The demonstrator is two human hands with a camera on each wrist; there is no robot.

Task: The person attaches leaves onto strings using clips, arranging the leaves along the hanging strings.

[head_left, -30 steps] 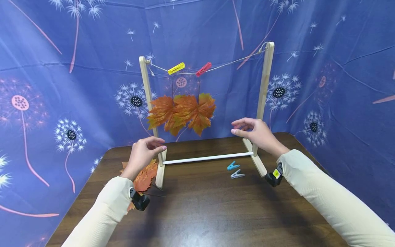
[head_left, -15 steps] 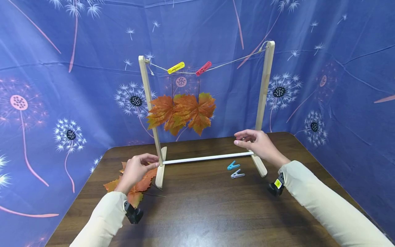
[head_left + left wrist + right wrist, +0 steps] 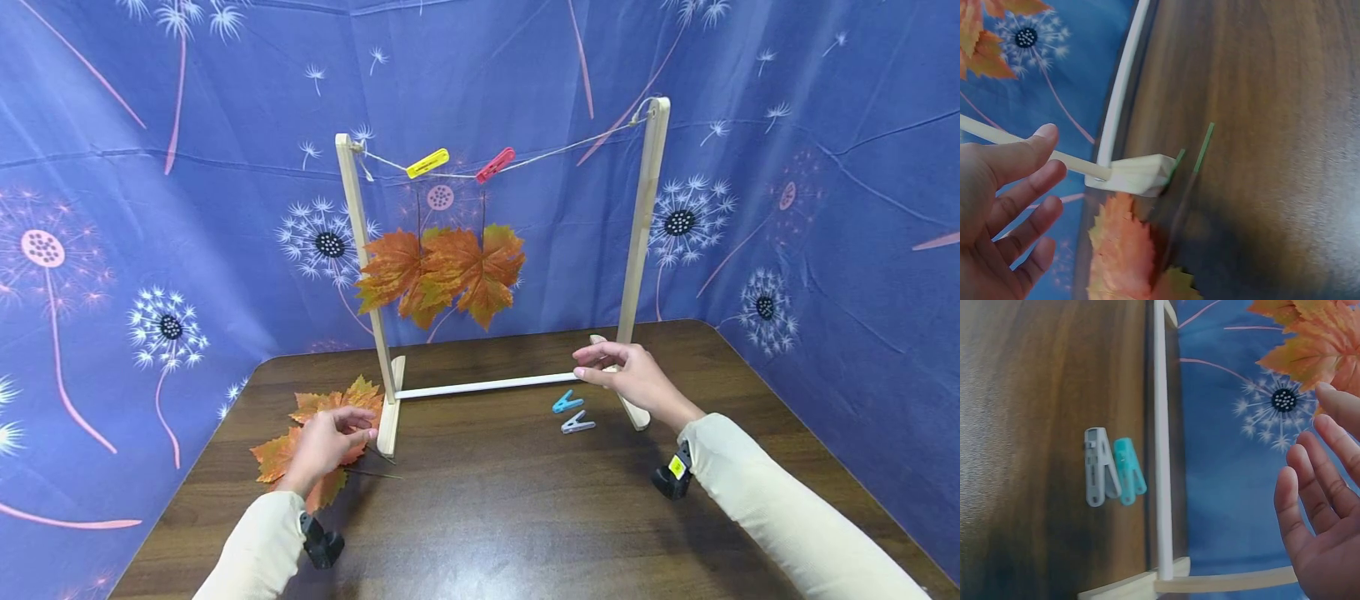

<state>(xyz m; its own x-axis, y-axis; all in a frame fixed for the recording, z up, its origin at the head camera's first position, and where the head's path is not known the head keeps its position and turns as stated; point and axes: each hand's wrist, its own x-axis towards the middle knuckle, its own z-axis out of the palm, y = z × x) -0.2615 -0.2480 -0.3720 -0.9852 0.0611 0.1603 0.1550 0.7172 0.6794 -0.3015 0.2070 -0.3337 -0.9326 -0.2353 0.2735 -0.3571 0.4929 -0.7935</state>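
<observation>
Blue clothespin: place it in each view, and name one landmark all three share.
Head: the blue clothespin lies right of centre, just below the white rod and above the grey clothespin.
Left wrist: not in it.
Right wrist: just left of centre, between the grey clothespin and the white rod.
Shared landmark: the white rod.

Shows orange mottled with yellow-green on the leaves [image 3: 483,279], yellow on one clipped peg [image 3: 428,164], pinkish red on the other peg [image 3: 495,166], light blue and grey on the loose pegs [image 3: 577,423]. Adds white on the crossbar [image 3: 487,386], brown grain on the tabletop [image 3: 480,517], dandelions [image 3: 330,244] in white and pink across the blue backdrop [image 3: 225,217].
</observation>
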